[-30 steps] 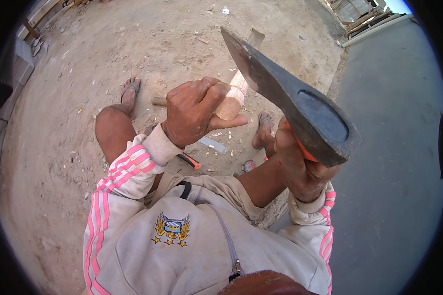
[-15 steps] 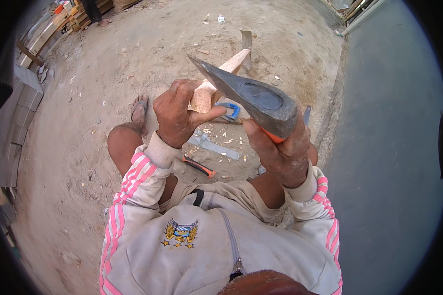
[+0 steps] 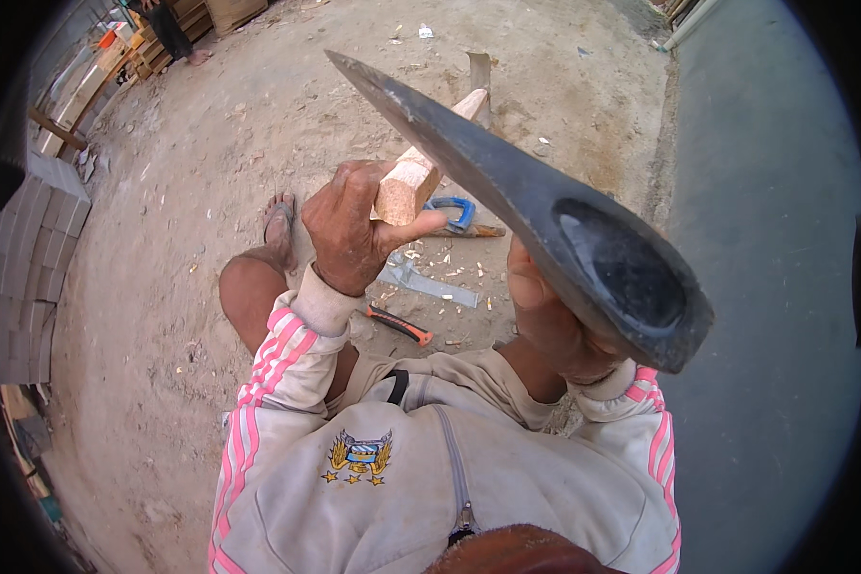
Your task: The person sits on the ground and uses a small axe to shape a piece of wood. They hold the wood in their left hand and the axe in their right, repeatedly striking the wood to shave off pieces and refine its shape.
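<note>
My left hand [image 3: 354, 230] is closed around the near end of a pale wooden stick [image 3: 421, 167] that slants away over the sandy ground. My right hand [image 3: 555, 320] grips an axe just under its dark steel head [image 3: 545, 210], which is raised high, its blade edge pointing up and to the left across the stick. The axe handle is hidden behind the head and my hand. I sit on the ground with a bare knee [image 3: 249, 292] and a sandalled foot [image 3: 279, 220] at the left.
Wood chips lie on the sand below the stick, beside a blue-handled tool [image 3: 452, 212], an orange-and-black tool [image 3: 399, 325] and a flat grey strip [image 3: 430, 284]. Grey blocks [image 3: 24, 258] are stacked at the left. A grey concrete slab [image 3: 765, 287] runs along the right.
The axe head has risen closer to the camera and swung up and left. My left hand still holds the stick, now tilted more steeply away.
</note>
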Available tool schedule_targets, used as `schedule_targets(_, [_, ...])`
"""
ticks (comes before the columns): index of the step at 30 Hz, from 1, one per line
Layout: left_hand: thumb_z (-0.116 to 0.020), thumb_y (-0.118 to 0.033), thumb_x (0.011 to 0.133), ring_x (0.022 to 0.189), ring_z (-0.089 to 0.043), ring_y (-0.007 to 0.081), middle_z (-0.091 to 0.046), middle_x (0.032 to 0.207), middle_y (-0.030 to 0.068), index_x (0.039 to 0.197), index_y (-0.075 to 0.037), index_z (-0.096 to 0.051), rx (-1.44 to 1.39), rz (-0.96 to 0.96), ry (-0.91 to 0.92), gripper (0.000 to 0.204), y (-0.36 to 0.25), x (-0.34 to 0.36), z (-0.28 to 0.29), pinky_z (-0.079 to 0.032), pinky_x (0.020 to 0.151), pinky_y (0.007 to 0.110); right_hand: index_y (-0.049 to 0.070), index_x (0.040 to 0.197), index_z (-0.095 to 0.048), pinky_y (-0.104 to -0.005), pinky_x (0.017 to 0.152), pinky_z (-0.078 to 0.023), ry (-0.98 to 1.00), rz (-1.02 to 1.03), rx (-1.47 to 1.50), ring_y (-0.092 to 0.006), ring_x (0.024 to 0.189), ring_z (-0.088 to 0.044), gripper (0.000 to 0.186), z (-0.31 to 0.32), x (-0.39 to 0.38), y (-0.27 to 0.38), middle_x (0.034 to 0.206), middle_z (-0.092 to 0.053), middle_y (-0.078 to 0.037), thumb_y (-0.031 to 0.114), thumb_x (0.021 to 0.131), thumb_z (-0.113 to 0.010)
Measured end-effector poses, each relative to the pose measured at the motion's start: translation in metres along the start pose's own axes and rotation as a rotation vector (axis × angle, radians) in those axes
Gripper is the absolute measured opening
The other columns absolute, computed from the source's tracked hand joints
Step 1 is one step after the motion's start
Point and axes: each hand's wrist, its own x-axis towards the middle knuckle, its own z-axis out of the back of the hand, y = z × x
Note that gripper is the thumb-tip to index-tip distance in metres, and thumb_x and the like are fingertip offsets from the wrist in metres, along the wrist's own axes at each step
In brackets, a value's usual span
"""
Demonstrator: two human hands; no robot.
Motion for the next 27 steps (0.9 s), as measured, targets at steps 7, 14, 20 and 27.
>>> schedule_targets(7, [-0.090,-0.050,0.064,0.068,-0.068,0.0273,-0.066,0.082,0.0119,0.100,-0.004,-0.063,-0.100,0.056,0.014,0.064,0.002,-0.001,-0.006,-0.051,0.057,0.036,-0.002,0.121,-0.055,-0.0337,0.069,-0.055,0.063,-0.192,0.067,-0.0272,0.078,-0.073,0.044,0.000,-0.007,-0.001,0.093,-0.070,-0.016,0.009,0.085,-0.077])
schedule_targets(14, [-0.090,-0.051,0.064,0.068,-0.068,0.0276,-0.066,0.082,0.0118,0.099,-0.004,-0.062,-0.092,0.047,0.001,0.065,0.000,-0.001,-0.007,-0.051,0.056,0.036,-0.002,0.120,-0.054,-0.0351,0.064,-0.055,0.051,-0.140,0.104,-0.0270,0.071,-0.072,0.040,-0.002,-0.006,-0.004,0.088,-0.069,-0.013,0.012,0.089,-0.074])
schedule_targets(20, [-0.088,-0.053,0.066,0.068,-0.068,0.0275,-0.066,0.082,0.0117,0.101,-0.004,-0.062,-0.055,0.039,-0.019,0.065,0.001,-0.003,-0.009,-0.051,0.056,0.036,-0.001,0.119,-0.055,-0.0339,0.061,-0.054,0.045,-0.171,0.235,-0.0259,0.070,-0.071,0.040,0.008,-0.008,-0.005,0.087,-0.069,-0.012,0.015,0.089,-0.076])
schedule_targets(27, [-0.087,-0.053,0.067,0.067,-0.068,0.0274,-0.065,0.080,0.0111,0.103,-0.004,-0.063,-0.137,0.050,-0.025,0.065,0.006,-0.005,-0.012,-0.050,0.056,0.036,0.001,0.117,-0.056,-0.0348,0.063,-0.055,-0.020,-0.110,0.146,-0.0255,0.075,-0.072,0.037,-0.001,0.000,-0.006,0.086,-0.068,-0.011,0.013,0.089,-0.076])
